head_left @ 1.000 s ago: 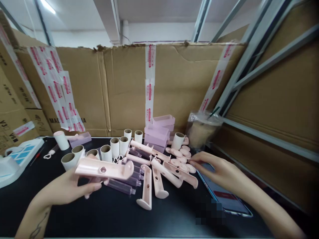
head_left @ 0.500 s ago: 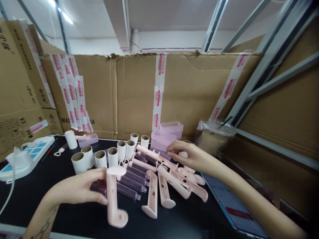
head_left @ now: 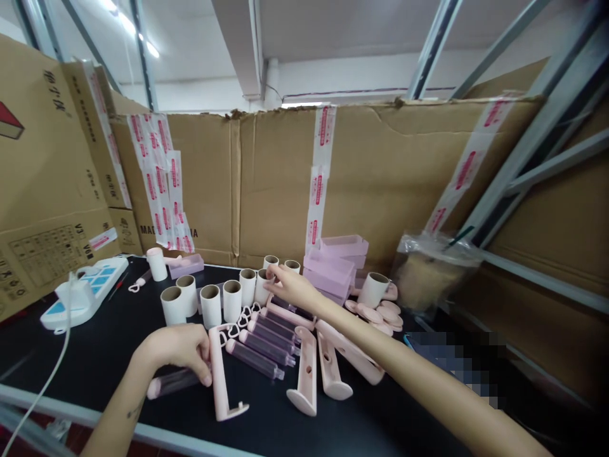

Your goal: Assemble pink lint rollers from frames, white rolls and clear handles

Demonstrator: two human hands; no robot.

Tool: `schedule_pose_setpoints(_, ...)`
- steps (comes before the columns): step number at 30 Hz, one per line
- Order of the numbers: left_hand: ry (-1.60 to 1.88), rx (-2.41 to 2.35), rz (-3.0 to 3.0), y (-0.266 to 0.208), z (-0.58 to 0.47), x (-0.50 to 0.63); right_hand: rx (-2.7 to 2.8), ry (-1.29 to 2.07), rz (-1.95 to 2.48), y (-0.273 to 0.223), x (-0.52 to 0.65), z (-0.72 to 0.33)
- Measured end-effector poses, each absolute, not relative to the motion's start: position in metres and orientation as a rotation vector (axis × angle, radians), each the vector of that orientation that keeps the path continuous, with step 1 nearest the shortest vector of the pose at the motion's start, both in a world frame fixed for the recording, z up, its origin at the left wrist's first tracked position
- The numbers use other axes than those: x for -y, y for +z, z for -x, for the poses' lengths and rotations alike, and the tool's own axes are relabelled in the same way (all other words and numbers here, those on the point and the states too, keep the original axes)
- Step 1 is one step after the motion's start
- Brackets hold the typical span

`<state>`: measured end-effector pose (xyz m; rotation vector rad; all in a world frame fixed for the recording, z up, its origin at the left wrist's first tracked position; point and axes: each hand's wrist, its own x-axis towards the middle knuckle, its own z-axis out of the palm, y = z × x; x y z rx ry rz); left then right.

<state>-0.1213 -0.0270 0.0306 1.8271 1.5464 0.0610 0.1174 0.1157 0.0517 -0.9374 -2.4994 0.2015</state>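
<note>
My left hand (head_left: 183, 352) is closed on a pale pink channel-shaped plastic holder (head_left: 219, 377), held upright with its foot toward me. Behind that hand a clear purple tube with a pink end (head_left: 169, 384) shows in part; whether the fingers touch it I cannot tell. My right hand (head_left: 290, 284) reaches across to the left, its fingertips closed at the rim of a white open-topped cylinder (head_left: 262, 292). Several more white cylinders (head_left: 210, 308) stand around it. Between my hands lie clear purple tubes with heart-shaped loops (head_left: 259, 358) and more pink holders (head_left: 307, 374).
Lilac boxes (head_left: 330, 273) are stacked at the back, with pink discs (head_left: 375, 312) and a lone white cylinder (head_left: 373, 291) to their right. A bagged drink cup (head_left: 428, 273) stands far right. On the left lies a power strip (head_left: 102, 285). Cardboard (head_left: 276, 184) walls the table.
My right hand has moved left, from beside the lilac boxes to a white cylinder. The holder in my left hand has turned, showing its side. The view has shifted slightly.
</note>
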Motion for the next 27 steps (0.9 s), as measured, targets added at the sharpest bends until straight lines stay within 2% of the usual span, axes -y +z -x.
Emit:
schedule_pose_setpoints(6,0.065,-1.749,-1.773,0.022,0.127,0.023,2.39,0.21,0.912,0.067,-0.11,-0.136)
schedule_pose_setpoints(10,0.249,-1.905,-1.863,0.044,0.113,0.039,2.292,0.199,0.875,0.087,-0.074,-0.172)
schedule_pose_setpoints(14,0.937,-1.612,-2.277,0.061,0.064,0.054,2.206,0.367,0.738,0.087,-0.011,-0.195)
schedule_pose_setpoints(16,1.035,-1.373,-2.435,0.055,0.036,0.055,2.202,0.45,0.706,0.078,0.017,-0.199)
schedule_pose_setpoints(19,0.976,-1.202,-2.502,0.038,0.01,0.049,2.252,0.554,0.742,0.064,0.034,-0.208)
schedule_pose_setpoints(22,0.951,-1.206,-2.443,0.03,0.006,0.044,2.277,0.417,1.003,0.058,0.009,-0.237)
schedule_pose_setpoints(23,0.966,-1.217,-2.419,0.031,0.007,0.043,2.266,0.238,1.158,0.058,-0.007,-0.25)
schedule_pose_setpoints(27,1.017,-1.23,-2.359,0.043,0.012,0.046,2.207,0.057,1.288,0.056,-0.073,-0.288)
